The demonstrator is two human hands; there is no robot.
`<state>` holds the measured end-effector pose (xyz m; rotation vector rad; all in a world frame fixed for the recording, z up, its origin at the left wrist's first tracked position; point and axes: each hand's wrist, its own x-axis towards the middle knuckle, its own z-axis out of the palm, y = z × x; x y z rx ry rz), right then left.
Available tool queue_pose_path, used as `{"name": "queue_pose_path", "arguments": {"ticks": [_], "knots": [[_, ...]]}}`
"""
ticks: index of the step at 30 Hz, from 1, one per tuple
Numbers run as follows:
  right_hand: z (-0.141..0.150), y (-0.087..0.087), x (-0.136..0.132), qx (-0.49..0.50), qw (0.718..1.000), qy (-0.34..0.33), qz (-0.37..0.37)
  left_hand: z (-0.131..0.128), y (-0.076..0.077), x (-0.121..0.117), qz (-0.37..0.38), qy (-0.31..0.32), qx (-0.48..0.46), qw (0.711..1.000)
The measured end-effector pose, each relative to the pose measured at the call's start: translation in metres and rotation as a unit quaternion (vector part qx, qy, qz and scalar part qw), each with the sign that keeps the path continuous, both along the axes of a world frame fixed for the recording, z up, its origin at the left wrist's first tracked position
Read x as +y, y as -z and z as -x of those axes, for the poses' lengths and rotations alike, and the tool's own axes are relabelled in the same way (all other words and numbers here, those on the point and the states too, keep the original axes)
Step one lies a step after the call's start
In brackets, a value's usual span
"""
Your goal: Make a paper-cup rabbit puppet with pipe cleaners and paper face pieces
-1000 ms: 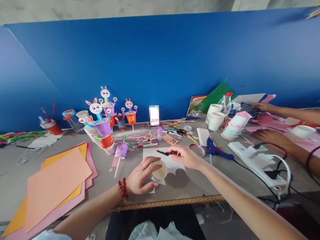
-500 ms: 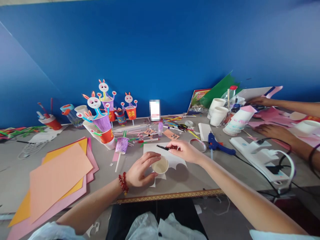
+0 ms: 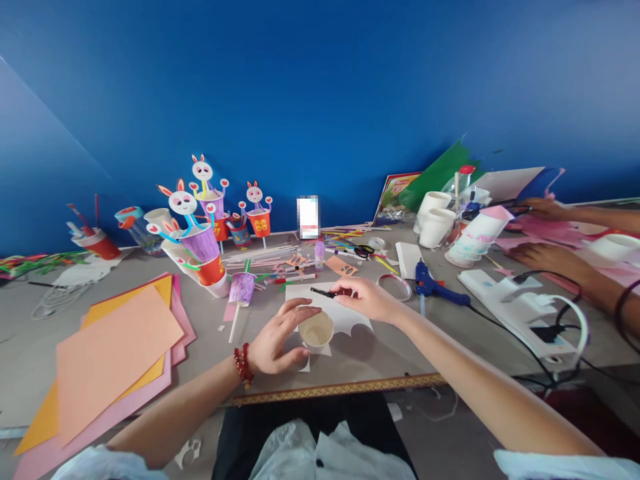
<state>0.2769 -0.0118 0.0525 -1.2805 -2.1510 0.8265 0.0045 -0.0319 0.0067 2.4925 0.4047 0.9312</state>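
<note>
A pale paper cup [image 3: 316, 329] stands mouth up near the table's front edge, partly over white paper. My left hand [image 3: 280, 335] curves around its left side, fingertips at the far rim and thumb at the near rim, steadying it loosely. My right hand [image 3: 364, 298] pinches a slim black pen [image 3: 323, 292], which points left just beyond the cup. Below the pen lies a white sheet [image 3: 354, 317] with a scalloped edge of cut-out curves. Small white paper pieces [image 3: 325, 351] lie at the cup's base.
Coloured paper sheets [image 3: 117, 360] are stacked at left. Rabbit-decorated cups [image 3: 200, 247] and a purple cup piece on a stick [image 3: 242, 289] stand nearby. At right are a blue glue gun [image 3: 435, 285], a power strip [image 3: 515, 317] with cables, and a co-worker's hands [image 3: 543, 260].
The cup sits a little further left, deeper between my left thumb and fingers. My right hand still holds the pen in nearly the same spot. The co-worker's far hand has moved right.
</note>
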Motion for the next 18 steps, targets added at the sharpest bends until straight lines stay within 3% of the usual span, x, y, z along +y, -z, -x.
{"name": "queue_pose_path", "arguments": {"ticks": [4,6,8,11,14,18], "knots": [[0.008,-0.006,-0.001,-0.003,1.000,-0.027,-0.011,-0.003,-0.019,0.002,-0.087,-0.102,-0.033,0.990],[0.015,-0.013,0.001,-0.013,0.999,-0.043,-0.029,-0.008,-0.033,0.010,-0.152,-0.179,0.032,0.972],[0.022,-0.021,0.004,-0.031,0.996,-0.058,-0.052,-0.012,-0.045,0.022,-0.204,-0.199,0.122,0.951],[0.029,-0.037,0.009,-0.057,0.990,-0.100,-0.086,-0.013,-0.058,0.039,-0.249,-0.198,0.185,0.930],[0.033,-0.051,0.005,-0.074,0.981,-0.148,-0.101,-0.007,-0.065,0.038,-0.205,-0.173,0.177,0.947],[0.035,-0.057,-0.018,-0.127,0.971,-0.182,-0.084,0.004,-0.073,0.011,0.020,-0.127,0.177,0.976]]}}
